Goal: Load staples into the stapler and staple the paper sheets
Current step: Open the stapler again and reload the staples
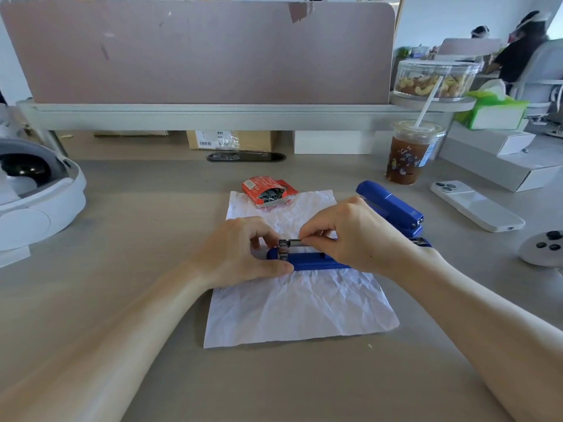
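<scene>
At frame centre, the opened blue plastic stapler (316, 261) lies on crumpled white paper (300, 306) on the tabletop (137, 208). The left hand (243, 254) clasps its end; the right hand (350, 236) pinches a metal staple strip (294, 242).

Right hand (350, 236) hides stapler (307, 261) middle; headset (36, 190) cut by left edge

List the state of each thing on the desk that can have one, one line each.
Stapler: opened flat on the paper, top arm swung back to the right.
Staple strip: pinched in right hand fingers over the stapler channel, not yet seated.
Left hand: gripping the stapler's front end.
Staple box: torn open, staples showing.
Paper: crumpled, lying flat.
Iced drink: lidded, straw in, mostly full.
Nut jar: lid on.
Phone: face down.
</scene>
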`<state>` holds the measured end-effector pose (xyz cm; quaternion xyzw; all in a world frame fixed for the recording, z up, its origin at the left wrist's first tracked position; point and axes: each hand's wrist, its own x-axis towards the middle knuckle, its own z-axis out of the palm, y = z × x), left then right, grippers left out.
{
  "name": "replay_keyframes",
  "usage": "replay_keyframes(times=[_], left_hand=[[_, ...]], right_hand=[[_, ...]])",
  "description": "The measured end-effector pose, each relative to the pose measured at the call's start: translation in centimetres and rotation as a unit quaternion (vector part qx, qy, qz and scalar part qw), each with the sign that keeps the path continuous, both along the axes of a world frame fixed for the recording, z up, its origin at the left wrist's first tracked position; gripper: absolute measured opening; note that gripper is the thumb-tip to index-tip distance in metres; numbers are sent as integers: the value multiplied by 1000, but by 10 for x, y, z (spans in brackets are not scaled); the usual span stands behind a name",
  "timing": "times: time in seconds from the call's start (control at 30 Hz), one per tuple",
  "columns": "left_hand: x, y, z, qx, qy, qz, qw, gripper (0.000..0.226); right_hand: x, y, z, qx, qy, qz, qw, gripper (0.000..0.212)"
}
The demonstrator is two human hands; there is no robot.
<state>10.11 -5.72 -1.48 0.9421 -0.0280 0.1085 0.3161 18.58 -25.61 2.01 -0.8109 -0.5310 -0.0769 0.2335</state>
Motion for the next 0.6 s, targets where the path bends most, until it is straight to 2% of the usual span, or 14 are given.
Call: replay_keyframes(times=[0.23,0.37,0.43,0.6], left_hand=[[-1,0,-1,12,-13,6,1000,29],[-2,-5,0,-23,-74,13,997,16],[-2,-9,1,-4,-86,2,996,9],[-2,-15,4,25,-111,-4,994,9]], right_hand=[[6,2,-6,30,34,-15,999,14],[8,2,-7,31,48,-32,998,13],[10,2,-8,27,56,-40,997,13],[13,1,-12,22,64,-41,997,13]])
